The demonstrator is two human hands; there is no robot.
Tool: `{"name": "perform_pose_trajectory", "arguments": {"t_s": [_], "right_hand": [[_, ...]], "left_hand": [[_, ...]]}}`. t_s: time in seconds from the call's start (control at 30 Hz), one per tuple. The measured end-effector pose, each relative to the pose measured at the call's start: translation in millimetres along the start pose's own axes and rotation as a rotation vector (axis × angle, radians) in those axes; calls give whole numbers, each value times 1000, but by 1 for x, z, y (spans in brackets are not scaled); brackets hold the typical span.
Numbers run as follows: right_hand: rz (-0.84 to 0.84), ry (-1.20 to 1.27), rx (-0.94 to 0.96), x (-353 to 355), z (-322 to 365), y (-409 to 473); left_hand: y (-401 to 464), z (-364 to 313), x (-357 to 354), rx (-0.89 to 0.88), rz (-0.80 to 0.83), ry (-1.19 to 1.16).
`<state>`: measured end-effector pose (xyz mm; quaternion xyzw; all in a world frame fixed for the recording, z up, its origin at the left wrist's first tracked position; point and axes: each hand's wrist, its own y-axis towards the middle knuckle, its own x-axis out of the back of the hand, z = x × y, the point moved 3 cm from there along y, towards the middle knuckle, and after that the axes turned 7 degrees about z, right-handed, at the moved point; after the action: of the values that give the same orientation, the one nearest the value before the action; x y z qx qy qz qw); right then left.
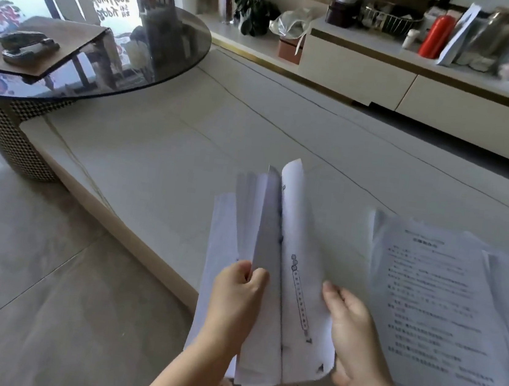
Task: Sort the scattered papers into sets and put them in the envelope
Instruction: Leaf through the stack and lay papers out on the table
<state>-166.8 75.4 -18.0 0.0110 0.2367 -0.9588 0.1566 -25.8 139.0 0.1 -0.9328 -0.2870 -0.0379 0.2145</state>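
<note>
From the head camera: both hands are up over the near edge of the low white table [160,162], working a bundle of papers [274,259] held upright and fanned out. The left hand [235,296] has thumb and fingers pinched on the sheets at the left side of the bundle. The right hand [349,326] cups the right edge of the front sheet, thumb on the printed face, fingers curled behind it. That front sheet curls over at the top and carries a line of small marks down its length. Just to the right, a stack of printed pages [443,312] lies flat on the table, text facing up, its edges uneven. Off to the far left, a brown envelope [69,42] rests on the round glass table [154,61] with a stapler [24,44] sitting on it, well apart from the papers. Along the back, a cabinet [419,94] holds a red bottle [436,35] and a potted plant [253,6].
</note>
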Motion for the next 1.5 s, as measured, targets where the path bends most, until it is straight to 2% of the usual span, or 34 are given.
{"name": "perform_pose_trajectory", "arguments": {"t_s": [0.1,0.17,0.3,0.37,0.43,0.53,0.6,0.67,0.7,0.77,0.83,0.87,1.0,1.1,1.4,1.5], "right_hand": [[-218,-268,138,24,9,1],[-308,-291,197,35,13,0],[-308,-355,284,36,13,-2],[-293,-404,310,28,15,-7],[-196,-372,307,15,15,-11],[135,-314,201,-21,7,-19],[305,-370,151,-41,-2,-24],[340,-480,152,-48,-7,-23],[296,-546,163,-44,-7,-18],[60,-776,188,-21,-5,-6],[-171,-920,112,6,-3,2],[-218,-910,50,15,-2,3],[-166,-801,-61,20,-6,6],[-127,-683,-34,23,-7,11],[-151,-745,168,27,8,8],[-310,-684,232,37,15,10]], "left_hand": [[6,5,10,-14,-56,9],[7,9,15,21,-50,-66],[5,14,14,102,-11,-327],[3,14,14,130,7,-374],[2,14,14,143,24,-394],[-1,13,10,183,76,-444],[-2,13,9,220,108,-500],[0,14,13,234,82,-538],[1,15,17,228,51,-542],[4,16,24,208,2,-531],[4,16,28,209,-1,-534],[4,16,28,217,7,-541],[4,15,25,239,22,-555],[4,15,27,211,15,-524],[6,-7,49,-156,-90,23],[7,-15,58,-225,-127,95]]}}
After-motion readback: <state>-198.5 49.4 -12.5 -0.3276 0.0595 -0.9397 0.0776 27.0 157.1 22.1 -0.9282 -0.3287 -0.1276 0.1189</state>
